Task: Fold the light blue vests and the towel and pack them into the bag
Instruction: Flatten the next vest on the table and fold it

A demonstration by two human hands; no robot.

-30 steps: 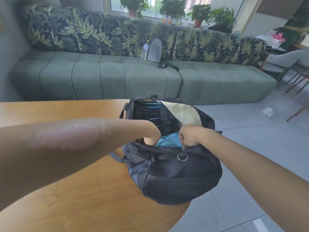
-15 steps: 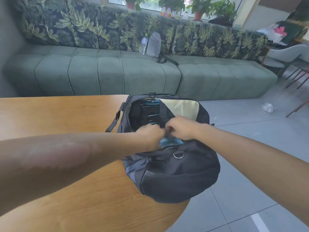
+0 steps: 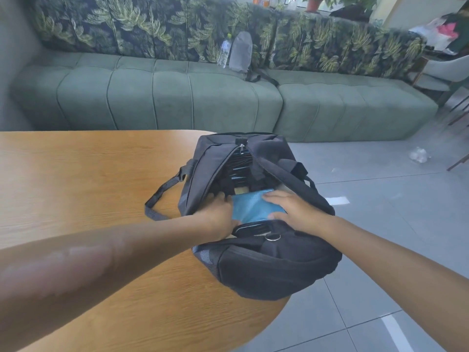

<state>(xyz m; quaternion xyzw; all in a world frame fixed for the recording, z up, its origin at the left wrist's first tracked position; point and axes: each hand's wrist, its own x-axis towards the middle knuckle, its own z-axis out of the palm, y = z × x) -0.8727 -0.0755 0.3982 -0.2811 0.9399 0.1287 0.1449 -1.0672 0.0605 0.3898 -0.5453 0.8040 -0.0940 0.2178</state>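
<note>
light blue vest (image 3: 253,207) packed in the open black bag (image 3: 266,260), between both hands.

the bag sits on the rounded edge of the wooden table (image 3: 83,174), its zip mouth gaping. the left hand (image 3: 219,214) is at the vest's 9 o'clock, fingers laid over the bag's left lip and touching the cloth; whether they curl round the lip i cannot tell. the right hand (image 3: 291,208) lies at 3 o'clock, fingers straight and flat, pressing the vest down. a green sofa (image 3: 177,95) stands at 12 o'clock beyond.
</note>
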